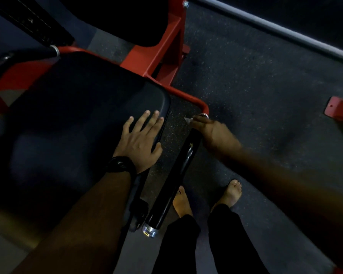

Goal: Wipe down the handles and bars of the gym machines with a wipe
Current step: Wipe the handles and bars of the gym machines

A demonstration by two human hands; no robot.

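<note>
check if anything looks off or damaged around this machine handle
Nothing looks damaged or spilled: the black handle, seat pad and red frame seem intact, and the right hand holds the wipe at the handle's top. One oddity: the feet are bare on the gym floor beside the handle's metal end.

A person with bare forearms (83, 214). A black watch (120, 164) with a wide band sits on the left wrist. Black trousers (222, 234) reach down to two bare feet (231, 192).

Right hand (212, 133) grips wipe (187, 120), seemingly against handle (174, 178).
</note>
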